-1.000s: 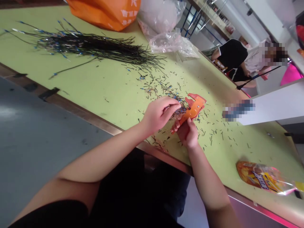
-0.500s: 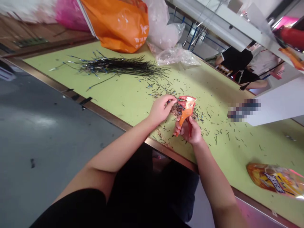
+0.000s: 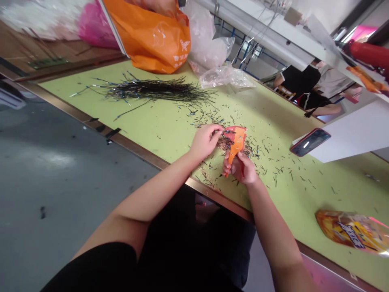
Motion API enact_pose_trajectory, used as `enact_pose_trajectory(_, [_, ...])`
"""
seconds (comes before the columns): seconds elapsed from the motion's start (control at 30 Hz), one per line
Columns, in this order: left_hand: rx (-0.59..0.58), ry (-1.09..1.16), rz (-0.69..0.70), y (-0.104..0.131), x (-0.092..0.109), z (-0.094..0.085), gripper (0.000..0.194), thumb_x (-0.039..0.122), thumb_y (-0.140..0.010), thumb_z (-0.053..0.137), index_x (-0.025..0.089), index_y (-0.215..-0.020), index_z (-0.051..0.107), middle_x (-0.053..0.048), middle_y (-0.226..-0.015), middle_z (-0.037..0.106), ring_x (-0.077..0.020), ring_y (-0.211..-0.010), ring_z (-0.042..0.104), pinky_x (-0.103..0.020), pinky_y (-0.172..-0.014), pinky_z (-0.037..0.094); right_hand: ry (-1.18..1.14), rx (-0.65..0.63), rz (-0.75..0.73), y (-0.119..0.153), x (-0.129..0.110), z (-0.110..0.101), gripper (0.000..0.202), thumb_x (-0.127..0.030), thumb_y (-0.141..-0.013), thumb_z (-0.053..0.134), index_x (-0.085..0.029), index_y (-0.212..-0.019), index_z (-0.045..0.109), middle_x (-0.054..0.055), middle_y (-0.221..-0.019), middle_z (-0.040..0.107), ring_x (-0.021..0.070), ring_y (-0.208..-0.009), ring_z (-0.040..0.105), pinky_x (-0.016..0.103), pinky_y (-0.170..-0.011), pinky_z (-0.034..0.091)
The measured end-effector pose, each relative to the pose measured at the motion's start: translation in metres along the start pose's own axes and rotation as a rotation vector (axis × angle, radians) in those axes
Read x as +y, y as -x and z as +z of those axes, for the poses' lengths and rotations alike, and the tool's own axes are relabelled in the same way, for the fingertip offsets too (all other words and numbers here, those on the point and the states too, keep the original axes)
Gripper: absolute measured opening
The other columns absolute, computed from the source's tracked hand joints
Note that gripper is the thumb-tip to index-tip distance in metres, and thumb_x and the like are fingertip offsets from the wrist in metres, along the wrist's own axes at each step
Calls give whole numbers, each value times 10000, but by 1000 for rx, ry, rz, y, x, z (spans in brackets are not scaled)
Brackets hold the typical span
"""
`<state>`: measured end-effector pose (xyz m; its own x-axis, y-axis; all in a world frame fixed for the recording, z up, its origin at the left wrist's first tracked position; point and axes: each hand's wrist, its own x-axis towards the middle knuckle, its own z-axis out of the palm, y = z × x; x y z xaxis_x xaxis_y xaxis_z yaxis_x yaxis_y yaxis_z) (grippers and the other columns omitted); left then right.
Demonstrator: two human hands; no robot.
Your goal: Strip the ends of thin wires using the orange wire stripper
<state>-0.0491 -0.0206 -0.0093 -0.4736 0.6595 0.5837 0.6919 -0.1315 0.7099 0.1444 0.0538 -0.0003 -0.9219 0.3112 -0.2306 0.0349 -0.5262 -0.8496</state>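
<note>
My right hand (image 3: pixel 246 170) is wrapped round the handles of an orange and red wire stripper (image 3: pixel 238 141), its jaws pointing left. At the jaws, my left hand (image 3: pixel 204 141) is closed in a pinch on a thin black wire, mostly hidden by the fingers. Below and around the tool lies a heap of copper-coloured strands and dark insulation scraps (image 3: pixel 224 142). Farther back on the light green table (image 3: pixel 158 125) rests a long bundle of black wires (image 3: pixel 158 90), some with blue and bare shiny ends.
An orange bag (image 3: pixel 158 40) and clear plastic bags (image 3: pixel 209 52) stand at the back. To the right, a phone (image 3: pixel 310 142) leans by a white panel (image 3: pixel 343 134). A yellow-orange food package (image 3: pixel 349 231) lies front right. Other people (image 3: pixel 300 81) sit beyond the table.
The wire stripper has turned slightly in my right hand, and its jaws now sit closer to my left fingertips. The camera view has shifted a little.
</note>
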Motion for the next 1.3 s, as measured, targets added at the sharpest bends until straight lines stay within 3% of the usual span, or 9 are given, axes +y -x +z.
enact_pose_trajectory(0.37, [10,85,-50,1,2,0,227,347,-1045,598,208,-1076,774,-64,-1033,818,-165,-748,668,-297,-701,534,-45,9,8,0,3,-2,504,-677,-797,818,-222,-937,651,-31,-697,563,158,-600,540,310,-567,570])
enact_pose_trajectory(0.73, [34,40,1,3,-1,-4,247,418,-1030,600,240,-1012,770,-53,-981,822,-189,-713,667,-323,-694,539,16,12,9,-2,9,-3,487,-704,-813,779,-260,-885,594,-48,-681,534,157,-599,524,352,-623,575])
enact_pose_trajectory(0.9, [57,2,50,3,-3,-3,236,430,-1034,598,263,-991,760,-44,-956,816,-205,-695,661,-347,-701,543,34,45,-29,-5,11,2,517,-736,-800,795,-257,-840,605,-69,-602,510,143,-523,487,317,-553,508])
enact_pose_trajectory(1.07, [55,-26,81,3,-8,1,259,429,-1052,561,259,-985,744,-60,-940,808,-244,-805,706,-373,-760,564,75,96,-63,-8,15,6,538,-749,-802,790,-261,-799,565,-85,-559,468,129,-472,420,303,-491,449])
enact_pose_trajectory(1.17, [10,-53,56,3,-8,2,260,397,-1052,530,247,-1019,740,-80,-995,810,-264,-887,724,-390,-816,578,95,120,-78,-9,17,7,552,-750,-812,781,-256,-783,536,-99,-530,429,110,-441,375,277,-449,399])
enact_pose_trajectory(1.3, [-161,-158,-54,1,1,-1,345,325,-1065,423,182,-1133,730,-135,-1113,797,-294,-1009,719,-430,-935,573,105,167,-88,-9,17,11,584,-744,-784,815,-243,-768,515,-114,-511,423,85,-417,364,246,-420,387])
